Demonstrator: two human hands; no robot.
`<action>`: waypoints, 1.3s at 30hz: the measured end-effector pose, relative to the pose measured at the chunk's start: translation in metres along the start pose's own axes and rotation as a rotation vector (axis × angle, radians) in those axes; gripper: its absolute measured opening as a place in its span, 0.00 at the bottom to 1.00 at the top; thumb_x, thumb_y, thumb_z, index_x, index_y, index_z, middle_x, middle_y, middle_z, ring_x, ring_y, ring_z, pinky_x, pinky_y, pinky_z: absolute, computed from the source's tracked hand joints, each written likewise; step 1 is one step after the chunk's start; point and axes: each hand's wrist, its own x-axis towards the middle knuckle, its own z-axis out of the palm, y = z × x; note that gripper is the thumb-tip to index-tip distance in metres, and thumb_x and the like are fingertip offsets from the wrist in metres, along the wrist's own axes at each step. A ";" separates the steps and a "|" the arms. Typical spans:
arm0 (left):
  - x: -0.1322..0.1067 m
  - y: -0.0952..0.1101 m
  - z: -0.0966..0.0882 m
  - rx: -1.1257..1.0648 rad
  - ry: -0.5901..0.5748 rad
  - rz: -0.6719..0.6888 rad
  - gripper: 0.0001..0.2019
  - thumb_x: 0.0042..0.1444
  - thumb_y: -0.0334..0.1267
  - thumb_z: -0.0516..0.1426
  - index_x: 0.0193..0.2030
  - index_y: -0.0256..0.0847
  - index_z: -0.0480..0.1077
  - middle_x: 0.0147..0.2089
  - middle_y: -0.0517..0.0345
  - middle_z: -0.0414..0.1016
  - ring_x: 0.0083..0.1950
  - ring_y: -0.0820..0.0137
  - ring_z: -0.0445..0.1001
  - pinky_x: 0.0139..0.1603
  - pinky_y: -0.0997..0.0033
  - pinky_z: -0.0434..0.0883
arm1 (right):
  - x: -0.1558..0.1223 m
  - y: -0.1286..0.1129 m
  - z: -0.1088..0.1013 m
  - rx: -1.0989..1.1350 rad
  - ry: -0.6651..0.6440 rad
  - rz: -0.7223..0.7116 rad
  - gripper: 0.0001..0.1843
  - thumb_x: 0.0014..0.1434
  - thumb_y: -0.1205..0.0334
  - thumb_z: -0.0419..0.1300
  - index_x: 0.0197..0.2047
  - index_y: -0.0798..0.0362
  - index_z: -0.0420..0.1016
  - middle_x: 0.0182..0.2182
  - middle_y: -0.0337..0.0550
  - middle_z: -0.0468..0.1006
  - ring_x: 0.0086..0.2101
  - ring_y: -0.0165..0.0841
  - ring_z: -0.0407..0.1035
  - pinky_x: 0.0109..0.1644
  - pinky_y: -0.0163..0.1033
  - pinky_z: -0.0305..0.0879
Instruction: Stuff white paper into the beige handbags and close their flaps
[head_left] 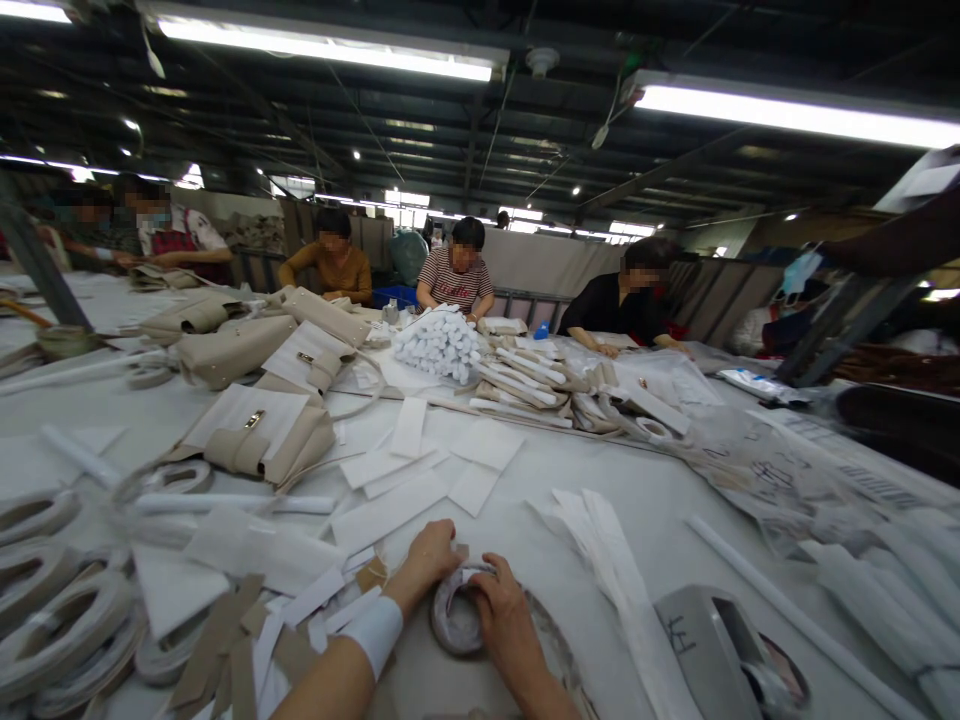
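Observation:
My left hand [429, 562] and my right hand [504, 615] meet low in the middle of the white table [660, 500], both closed on a coiled strap wrapped in white foam [455, 618]. The left fingers curl over its upper left edge, and a white band wraps that wrist. The right fingers grip its right side. Loose white foam sheets [420, 480] and tan card strips [225, 640] lie right around the hands.
Wrapped strap coils [60, 610] pile at the left. Beige handbags [259, 435] stand beyond, with rolled white foam tubes [439, 345] mid-table. A grey tape dispenser [720, 650] sits at the lower right. Several people work along the far edge.

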 end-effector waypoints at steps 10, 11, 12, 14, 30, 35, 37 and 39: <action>0.009 0.005 0.006 -0.037 -0.038 0.017 0.11 0.59 0.43 0.57 0.42 0.36 0.70 0.43 0.55 0.72 0.45 0.66 0.71 0.48 0.58 0.70 | 0.035 0.009 -0.014 0.055 -0.149 0.131 0.05 0.48 0.68 0.58 0.26 0.52 0.75 0.27 0.39 0.78 0.32 0.32 0.70 0.37 0.33 0.59; 0.009 0.005 0.006 -0.051 -0.039 0.035 0.11 0.59 0.43 0.57 0.40 0.36 0.70 0.42 0.55 0.72 0.45 0.66 0.71 0.47 0.59 0.70 | 0.037 0.011 -0.016 0.062 -0.157 0.127 0.04 0.48 0.67 0.59 0.26 0.52 0.75 0.26 0.38 0.78 0.31 0.32 0.69 0.36 0.32 0.58; 0.009 0.004 0.006 -0.068 -0.037 0.052 0.10 0.60 0.43 0.57 0.39 0.36 0.70 0.41 0.56 0.72 0.44 0.67 0.71 0.47 0.59 0.70 | 0.038 0.012 -0.018 0.071 -0.165 0.121 0.04 0.48 0.66 0.59 0.25 0.52 0.75 0.26 0.37 0.78 0.30 0.31 0.69 0.35 0.32 0.57; 0.009 0.003 0.006 -0.103 -0.026 0.072 0.10 0.60 0.43 0.56 0.38 0.36 0.70 0.39 0.57 0.72 0.42 0.67 0.71 0.46 0.60 0.69 | 0.039 0.014 -0.019 0.088 -0.175 0.108 0.06 0.51 0.63 0.58 0.26 0.51 0.75 0.25 0.36 0.78 0.28 0.30 0.68 0.33 0.32 0.57; -0.002 -0.010 0.010 -0.505 -0.059 -0.040 0.19 0.45 0.38 0.62 0.46 0.37 0.68 0.27 0.64 0.73 0.29 0.72 0.70 0.27 0.75 0.62 | 0.045 0.025 0.000 0.123 -0.067 0.193 0.09 0.54 0.58 0.57 0.28 0.52 0.75 0.27 0.41 0.80 0.30 0.33 0.72 0.35 0.34 0.60; -0.001 -0.010 0.026 -0.578 0.035 -0.081 0.13 0.42 0.36 0.62 0.36 0.36 0.71 0.26 0.60 0.74 0.30 0.70 0.71 0.28 0.75 0.62 | 0.037 0.023 0.005 0.186 0.013 0.212 0.07 0.56 0.58 0.57 0.34 0.50 0.73 0.28 0.39 0.79 0.31 0.34 0.72 0.36 0.35 0.62; 0.000 -0.010 0.028 -0.611 0.056 -0.088 0.11 0.41 0.33 0.61 0.35 0.36 0.71 0.26 0.60 0.74 0.30 0.70 0.71 0.28 0.75 0.63 | 0.030 0.023 0.007 0.156 0.017 0.145 0.09 0.58 0.58 0.54 0.35 0.50 0.75 0.32 0.43 0.80 0.35 0.36 0.73 0.40 0.37 0.64; 0.001 -0.011 0.029 -0.639 0.066 -0.092 0.10 0.40 0.30 0.60 0.34 0.35 0.71 0.25 0.61 0.74 0.29 0.71 0.71 0.27 0.76 0.63 | 0.023 0.024 0.009 0.112 0.007 0.064 0.11 0.58 0.60 0.55 0.41 0.51 0.75 0.38 0.45 0.79 0.40 0.38 0.71 0.46 0.39 0.63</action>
